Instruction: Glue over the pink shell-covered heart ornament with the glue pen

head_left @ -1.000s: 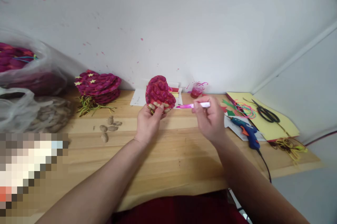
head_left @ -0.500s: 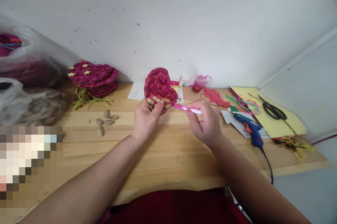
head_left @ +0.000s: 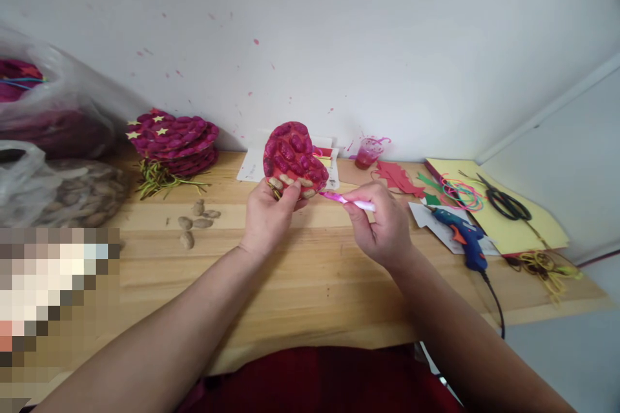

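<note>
My left hand [head_left: 267, 218] grips a heart-shaped piece [head_left: 292, 158] covered in seed shells, holding it upright by its lower edge. Most shells are painted magenta; a few along the bottom are bare tan. My right hand [head_left: 382, 225] pinches a pink and white brush or pen [head_left: 346, 200], and its pink tip touches the heart's lower right edge. Both hands hover over the wooden tabletop [head_left: 310, 271].
A stack of finished magenta hearts [head_left: 172, 141] sits at the back left, loose shells [head_left: 196, 222] lie near it, and plastic bags [head_left: 53, 161] stand at the far left. A paint cup [head_left: 367, 153], blue glue gun [head_left: 460, 235], scissors [head_left: 506, 203], coloured paper and cords lie to the right.
My right hand brought the brush from right of the heart to its lower right edge. The view tilted slightly, so everything sits a bit higher in frame.
</note>
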Motion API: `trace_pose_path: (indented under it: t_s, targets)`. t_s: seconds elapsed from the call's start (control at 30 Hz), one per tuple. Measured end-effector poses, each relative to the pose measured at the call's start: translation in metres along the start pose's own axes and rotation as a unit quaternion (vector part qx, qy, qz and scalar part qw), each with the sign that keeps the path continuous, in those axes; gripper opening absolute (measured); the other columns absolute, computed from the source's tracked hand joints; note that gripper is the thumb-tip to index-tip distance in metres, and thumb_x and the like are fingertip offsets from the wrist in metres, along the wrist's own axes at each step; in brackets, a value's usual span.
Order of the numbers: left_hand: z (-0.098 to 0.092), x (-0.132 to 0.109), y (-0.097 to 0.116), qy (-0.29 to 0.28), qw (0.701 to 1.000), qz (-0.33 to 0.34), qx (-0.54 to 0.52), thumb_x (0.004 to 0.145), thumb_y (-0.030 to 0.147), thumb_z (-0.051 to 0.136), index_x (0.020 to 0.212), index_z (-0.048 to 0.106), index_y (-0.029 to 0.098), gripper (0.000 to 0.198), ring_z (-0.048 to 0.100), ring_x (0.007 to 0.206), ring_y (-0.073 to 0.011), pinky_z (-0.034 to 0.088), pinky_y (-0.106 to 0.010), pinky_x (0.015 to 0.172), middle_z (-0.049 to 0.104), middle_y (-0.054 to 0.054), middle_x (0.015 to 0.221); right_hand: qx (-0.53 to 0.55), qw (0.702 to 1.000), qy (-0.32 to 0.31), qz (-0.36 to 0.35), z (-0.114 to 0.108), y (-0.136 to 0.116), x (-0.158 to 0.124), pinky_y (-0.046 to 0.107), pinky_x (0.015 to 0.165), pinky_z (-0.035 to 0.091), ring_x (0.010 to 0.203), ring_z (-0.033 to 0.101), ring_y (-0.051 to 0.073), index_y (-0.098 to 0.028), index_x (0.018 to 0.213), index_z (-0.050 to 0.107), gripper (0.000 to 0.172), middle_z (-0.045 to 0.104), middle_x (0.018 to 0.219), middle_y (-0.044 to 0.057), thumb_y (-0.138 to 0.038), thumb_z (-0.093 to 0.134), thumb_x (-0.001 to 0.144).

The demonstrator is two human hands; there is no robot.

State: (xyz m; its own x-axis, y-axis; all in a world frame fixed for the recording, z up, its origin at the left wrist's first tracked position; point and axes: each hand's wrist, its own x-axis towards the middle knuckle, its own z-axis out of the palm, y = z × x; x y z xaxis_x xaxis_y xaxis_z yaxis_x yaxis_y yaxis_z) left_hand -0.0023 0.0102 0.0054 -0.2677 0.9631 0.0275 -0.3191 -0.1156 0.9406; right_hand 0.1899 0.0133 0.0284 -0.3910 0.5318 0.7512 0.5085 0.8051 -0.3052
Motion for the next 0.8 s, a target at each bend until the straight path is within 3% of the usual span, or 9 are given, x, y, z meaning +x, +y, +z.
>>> trace_pose_path:
  t_s: [0.5,0.8]
  targets:
    - [0.0041,0.0003,0.0041,0.012,0.994,-0.066,-0.082,0.069,0.032,0.087,0.094,0.068,0.014,0.036,0.074,0.08,-0.017,0.06,-0.027,0.071,0.076,-0.008,0.095,0.013,1.0,-0.001,-0.026,0.0016,0.0043,-0.0016,0.034,0.073,0.053,0.083,0.063,0.019,-0.023,0.109,0.06,0.017,0.069,0.088,0.004,-0.013,0.059,0.095]
    - [0.0057,0.0015,0.0087,0.039,0.988,-0.102,-0.112,0.073,0.019,0.08,0.085,0.067,0.012,0.02,0.074,0.076,-0.017,0.061,-0.025,0.068,0.076,-0.008,0.087,0.029,0.999,0.015,-0.007,0.0005,0.0024,0.0009,0.032,0.071,0.052,0.082,0.065,0.018,-0.022,0.105,0.061,0.015,0.068,0.089,0.004,-0.012,0.06,0.094]
